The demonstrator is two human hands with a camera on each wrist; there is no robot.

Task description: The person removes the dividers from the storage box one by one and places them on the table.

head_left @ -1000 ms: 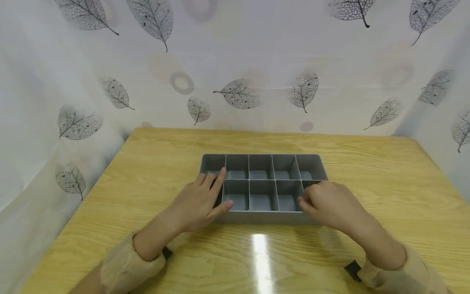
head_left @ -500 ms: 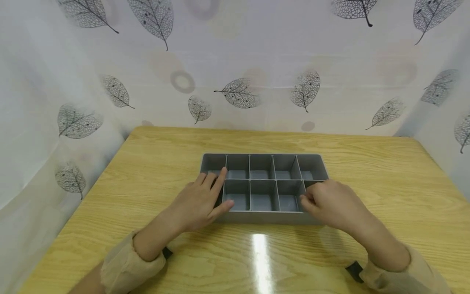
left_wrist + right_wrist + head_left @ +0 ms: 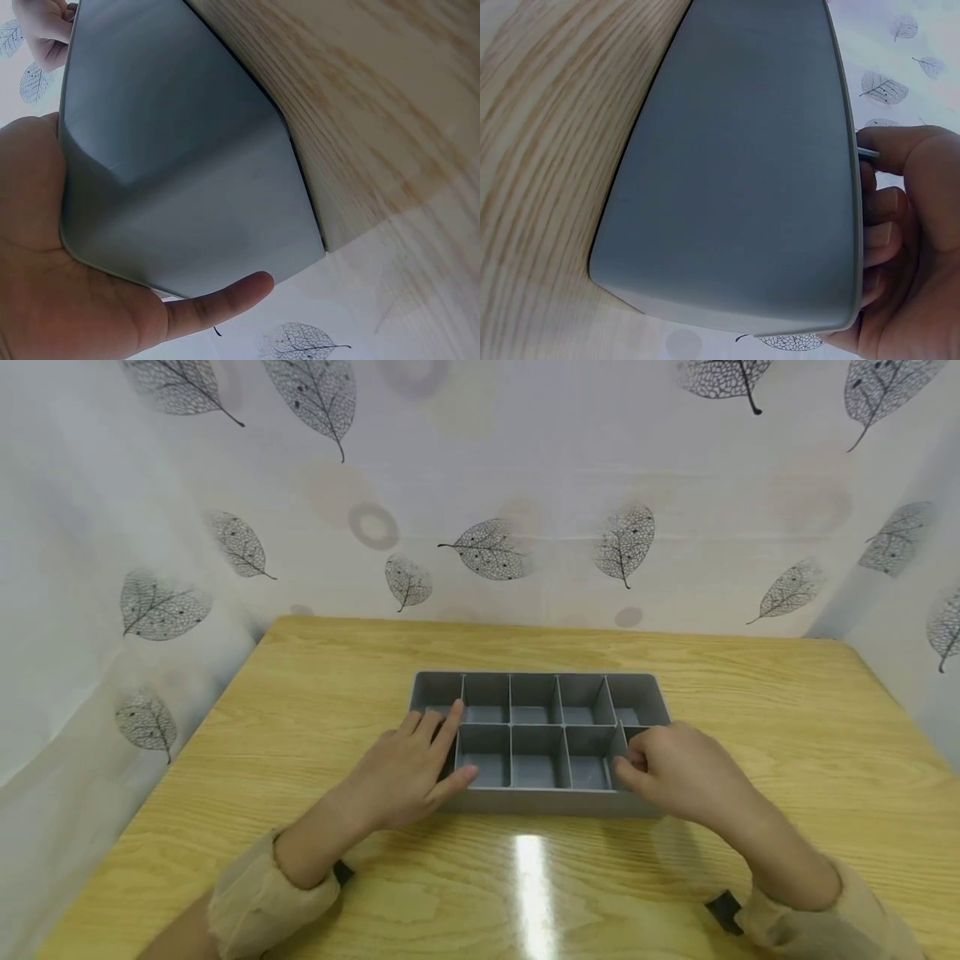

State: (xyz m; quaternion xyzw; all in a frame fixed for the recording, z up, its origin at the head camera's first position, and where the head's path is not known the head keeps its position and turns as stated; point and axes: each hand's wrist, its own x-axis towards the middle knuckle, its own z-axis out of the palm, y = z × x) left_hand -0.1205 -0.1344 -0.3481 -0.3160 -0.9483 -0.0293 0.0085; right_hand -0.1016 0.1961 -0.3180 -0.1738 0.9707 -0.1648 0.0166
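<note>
Left hand (image 3: pixel 405 781) spread against the tray (image 3: pixel 551 802) — right hand (image 3: pixel 690 774) pinching a divider (image 3: pixel 868 153) (table's side edges (image 3: pixel 894 702) well away).

Right hand (image 3: pixel 688 775), at the near right corner of the grey tray (image 3: pixel 540 802): sits slightly farther right than one second earlier, more of the divider (image 3: pixel 618 745) showing beside its thumb.
</note>
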